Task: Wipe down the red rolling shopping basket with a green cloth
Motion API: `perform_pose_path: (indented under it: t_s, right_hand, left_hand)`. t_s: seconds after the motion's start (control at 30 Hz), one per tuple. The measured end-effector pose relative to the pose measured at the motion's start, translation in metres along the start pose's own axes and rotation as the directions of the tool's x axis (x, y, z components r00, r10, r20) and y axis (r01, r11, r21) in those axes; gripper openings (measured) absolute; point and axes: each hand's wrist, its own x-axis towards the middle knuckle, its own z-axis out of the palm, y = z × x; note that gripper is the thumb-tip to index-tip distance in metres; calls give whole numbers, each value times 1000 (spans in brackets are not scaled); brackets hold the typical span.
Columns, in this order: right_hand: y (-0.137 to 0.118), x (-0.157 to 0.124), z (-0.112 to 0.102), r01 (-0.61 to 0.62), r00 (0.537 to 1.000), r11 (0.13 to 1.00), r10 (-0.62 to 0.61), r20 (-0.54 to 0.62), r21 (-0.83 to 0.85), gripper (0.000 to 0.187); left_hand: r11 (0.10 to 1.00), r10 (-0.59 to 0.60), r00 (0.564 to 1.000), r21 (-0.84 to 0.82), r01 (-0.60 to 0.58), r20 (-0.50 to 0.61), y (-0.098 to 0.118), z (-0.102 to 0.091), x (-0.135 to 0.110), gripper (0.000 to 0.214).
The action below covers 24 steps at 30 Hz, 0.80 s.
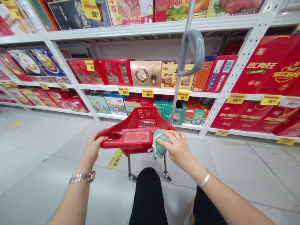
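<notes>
A red wheeled shopping basket [140, 125] stands on the floor right in front of me, its near rim at my hands. My left hand [92, 148] grips the rim's left corner, fingers curled over the edge. My right hand [177, 147] is closed on a green cloth [158, 147] and presses it against the rim's right corner. The basket's grey pull handle [193, 50] rises on a metal pole at its right side. A metal watch is on my left wrist, a bangle on my right.
White store shelves [152, 90] with boxed gift sets and yellow price tags run across the back. The floor [42, 162] is of pale tiles. My black-clad knees [148, 193] are low in view, behind the basket's small wheels.
</notes>
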Motion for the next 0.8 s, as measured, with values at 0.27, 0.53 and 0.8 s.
perform_pose_path:
  t_s: [0.27, 0.53, 0.8]
  right_hand:
    - [43, -17, -32, -225, 973, 947, 204, -112, -230, 52]
    - [-51, 59, -12, 3, 998, 1000, -4, -63, -11, 43]
    - [-100, 88, 29, 183, 978, 983, -185, 101, 26, 29]
  left_hand:
    - [999, 37, 999, 20, -37, -1, 0, 11, -5, 43]
    - [999, 22, 999, -43, -23, -26, -1, 13, -8, 47]
    - [999, 39, 999, -2, -39, 10, -5, 1, 0, 48]
